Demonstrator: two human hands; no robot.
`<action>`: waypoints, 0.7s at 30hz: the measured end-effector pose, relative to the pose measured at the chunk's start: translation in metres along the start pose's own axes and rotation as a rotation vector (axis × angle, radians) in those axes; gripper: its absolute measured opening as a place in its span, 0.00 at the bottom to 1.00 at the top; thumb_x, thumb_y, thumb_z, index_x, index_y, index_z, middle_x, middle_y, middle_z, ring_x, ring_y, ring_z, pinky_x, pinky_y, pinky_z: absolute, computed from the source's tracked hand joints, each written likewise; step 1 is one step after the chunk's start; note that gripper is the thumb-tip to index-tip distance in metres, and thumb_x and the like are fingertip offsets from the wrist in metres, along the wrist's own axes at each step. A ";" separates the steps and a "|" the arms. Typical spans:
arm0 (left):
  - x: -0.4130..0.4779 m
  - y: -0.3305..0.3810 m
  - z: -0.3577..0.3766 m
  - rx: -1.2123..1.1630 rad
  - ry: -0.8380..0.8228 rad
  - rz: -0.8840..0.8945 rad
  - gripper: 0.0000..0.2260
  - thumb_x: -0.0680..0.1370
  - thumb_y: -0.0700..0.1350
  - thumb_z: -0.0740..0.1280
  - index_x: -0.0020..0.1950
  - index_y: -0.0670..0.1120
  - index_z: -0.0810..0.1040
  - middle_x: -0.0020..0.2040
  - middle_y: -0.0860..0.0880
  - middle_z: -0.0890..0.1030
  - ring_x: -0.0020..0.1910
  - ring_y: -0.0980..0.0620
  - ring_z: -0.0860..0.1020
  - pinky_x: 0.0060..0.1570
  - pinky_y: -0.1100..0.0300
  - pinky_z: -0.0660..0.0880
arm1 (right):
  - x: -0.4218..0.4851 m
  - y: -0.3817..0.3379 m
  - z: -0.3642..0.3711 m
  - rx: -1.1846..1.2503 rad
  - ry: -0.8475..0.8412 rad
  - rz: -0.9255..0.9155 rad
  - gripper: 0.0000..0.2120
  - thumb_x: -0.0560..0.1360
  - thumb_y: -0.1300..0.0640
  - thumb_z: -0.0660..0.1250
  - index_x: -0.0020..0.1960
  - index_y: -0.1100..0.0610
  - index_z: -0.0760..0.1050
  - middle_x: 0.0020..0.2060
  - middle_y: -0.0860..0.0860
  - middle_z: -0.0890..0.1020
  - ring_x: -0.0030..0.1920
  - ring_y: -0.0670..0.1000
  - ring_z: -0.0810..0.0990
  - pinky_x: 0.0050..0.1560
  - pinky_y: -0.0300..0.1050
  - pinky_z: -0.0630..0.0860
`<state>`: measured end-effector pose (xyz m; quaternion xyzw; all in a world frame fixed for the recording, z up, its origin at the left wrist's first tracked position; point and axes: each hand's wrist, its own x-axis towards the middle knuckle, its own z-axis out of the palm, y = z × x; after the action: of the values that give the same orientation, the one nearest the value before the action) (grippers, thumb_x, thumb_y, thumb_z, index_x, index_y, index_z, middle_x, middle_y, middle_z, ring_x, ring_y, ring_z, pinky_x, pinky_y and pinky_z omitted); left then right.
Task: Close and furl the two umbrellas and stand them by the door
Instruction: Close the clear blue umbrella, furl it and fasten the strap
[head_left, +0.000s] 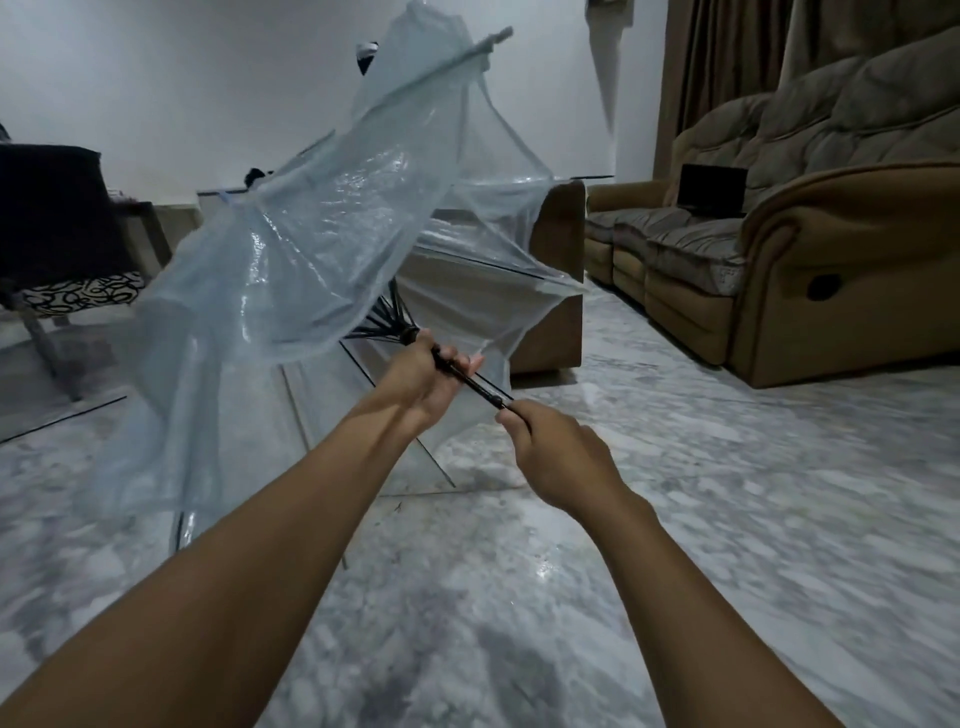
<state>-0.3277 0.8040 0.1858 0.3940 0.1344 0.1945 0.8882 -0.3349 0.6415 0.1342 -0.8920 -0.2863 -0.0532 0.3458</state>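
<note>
Both hands clamped on the black shaft (480, 387) of the half-collapsed clear umbrella (311, 249): left hand (426, 384) nearer the runner, right hand (550, 452) lower at the handle end. Long axis up and away leftward toward the tip (498, 37), canopy ahead, above marble floor (675, 493).

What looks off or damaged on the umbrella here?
No visible damage. The clear umbrella is half collapsed, canopy slack and bunched. Left hand and right hand grip its black shaft, consistent with mid-closing.
</note>
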 end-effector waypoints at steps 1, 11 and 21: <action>0.002 -0.001 -0.003 -0.001 0.003 0.003 0.08 0.86 0.43 0.50 0.49 0.46 0.65 0.27 0.47 0.63 0.29 0.51 0.63 0.59 0.46 0.73 | 0.000 -0.003 0.001 -0.004 0.001 -0.015 0.17 0.84 0.43 0.51 0.61 0.48 0.75 0.53 0.52 0.83 0.51 0.59 0.79 0.52 0.56 0.76; -0.010 -0.019 0.007 0.251 -0.020 0.157 0.15 0.85 0.51 0.50 0.43 0.45 0.63 0.21 0.52 0.65 0.25 0.50 0.74 0.46 0.51 0.74 | 0.003 -0.020 0.023 0.194 0.082 -0.032 0.16 0.83 0.45 0.54 0.56 0.52 0.76 0.43 0.52 0.82 0.43 0.56 0.79 0.41 0.51 0.74; -0.017 -0.031 0.022 0.406 -0.050 0.100 0.34 0.83 0.45 0.49 0.17 0.45 0.73 0.22 0.48 0.78 0.51 0.40 0.79 0.37 0.59 0.73 | 0.012 -0.018 0.023 0.259 0.109 0.045 0.14 0.83 0.46 0.55 0.56 0.52 0.76 0.41 0.52 0.81 0.42 0.55 0.79 0.36 0.47 0.69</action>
<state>-0.3270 0.7631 0.1783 0.5757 0.1291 0.1976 0.7829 -0.3375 0.6729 0.1308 -0.8417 -0.2516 -0.0566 0.4743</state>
